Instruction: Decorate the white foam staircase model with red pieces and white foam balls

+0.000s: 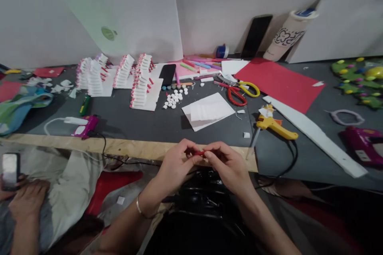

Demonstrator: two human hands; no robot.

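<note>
Between the fingertips of both hands is a small red rolled piece [199, 153], held just in front of the table's wooden edge. My left hand [179, 158] pinches one end of it, and my right hand [226, 163] pinches the other. Most of the piece is covered by the fingers, so its full shape is hidden. Beyond the hands lies a white card [194, 126] with a layered white strip on it. A pile of small white discs [174, 99] sits left of the card.
White paper models with red tips [140, 95] stand at the back left. Red-handled scissors [236, 96], a yellow glue gun [277, 126] and a long white foam strip [317, 137] lie to the right. A purple power strip [86, 126] is at left. Another person's hand [28, 201] rests at lower left.
</note>
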